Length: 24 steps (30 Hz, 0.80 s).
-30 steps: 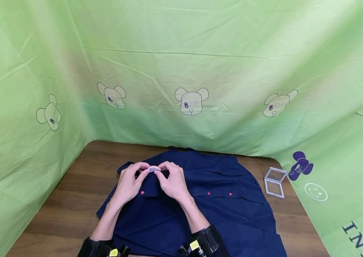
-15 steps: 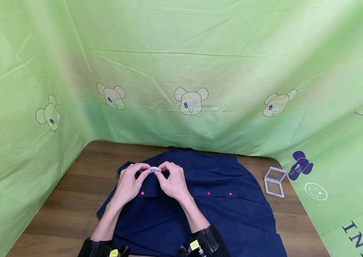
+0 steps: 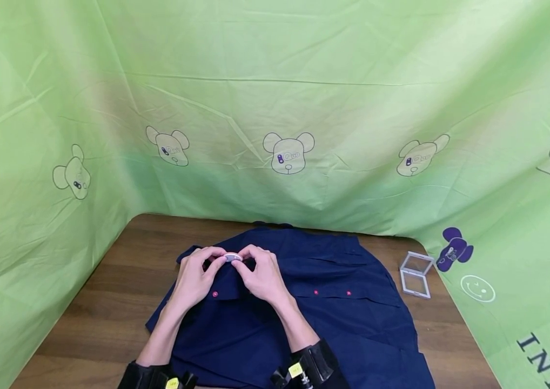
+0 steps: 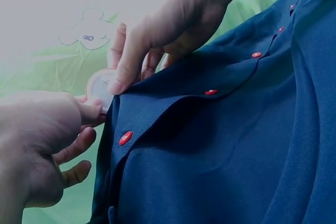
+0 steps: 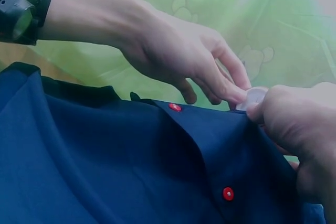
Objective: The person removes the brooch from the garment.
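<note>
Barely any mvmt since 0.5 s ago: head view has shifted a hair; hands and disc are in abt the same spot. L hand (image 3: 194,278) pinches the L side of a small round pale disc (image 3: 233,257), thumb in front, index finger behind. R hand (image 3: 261,275) pinches the R side the same way, so disc sits b/w the two sets of fingertips. It's at the far edge of a navy shirt (image 3: 353,346); in the L wrist view it's right against a raised fold of cloth, partly covered by fingers. Can't tell if cloth is pinched along w/ it. L hand's lower fingers are loosely bent in that view.

Shirt is spread over the brown wood surface (image 3: 90,324), w/ red buttons (image 4: 211,92) in a row along its placket. One red btn is just below L hand; two more are off to the R of R hand. Both wrists have black straps (image 3: 321,364) w/ yellow tags (image 3: 296,370).

Near the R edge of the surface, apart from the shirt, lies a clear hinged case (image 3: 413,274), opened out. Green cloth backdrop (image 3: 294,65) surrounds the back & sides, printed w/ outlined bear heads (image 3: 288,154), a purple bear (image 3: 455,250), a white smiley (image 3: 478,288) & dark lettering (image 3: 542,361).
</note>
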Motion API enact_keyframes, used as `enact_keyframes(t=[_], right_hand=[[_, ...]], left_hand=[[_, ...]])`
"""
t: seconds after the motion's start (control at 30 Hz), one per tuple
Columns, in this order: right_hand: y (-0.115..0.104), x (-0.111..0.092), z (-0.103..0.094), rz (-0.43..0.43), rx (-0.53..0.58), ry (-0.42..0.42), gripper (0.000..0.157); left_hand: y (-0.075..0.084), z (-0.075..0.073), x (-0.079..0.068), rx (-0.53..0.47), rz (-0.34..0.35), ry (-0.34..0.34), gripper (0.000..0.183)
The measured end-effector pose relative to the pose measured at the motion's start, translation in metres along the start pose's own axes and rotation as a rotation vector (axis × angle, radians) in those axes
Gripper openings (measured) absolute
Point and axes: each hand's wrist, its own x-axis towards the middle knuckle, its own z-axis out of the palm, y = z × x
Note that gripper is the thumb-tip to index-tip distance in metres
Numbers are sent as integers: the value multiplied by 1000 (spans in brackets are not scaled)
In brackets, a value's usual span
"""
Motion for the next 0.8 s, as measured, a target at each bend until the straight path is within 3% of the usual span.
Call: enact_keyframes(t=[0.47, 0.8], right_hand=[[7, 0, -5, -88, 21, -39, 14], [7, 2, -9, -125, 63, -5, 9]], left_hand=[[-1, -1, 0, -19, -23, 27, 10], [1, -1, 1, -23, -33, 20, 10]])
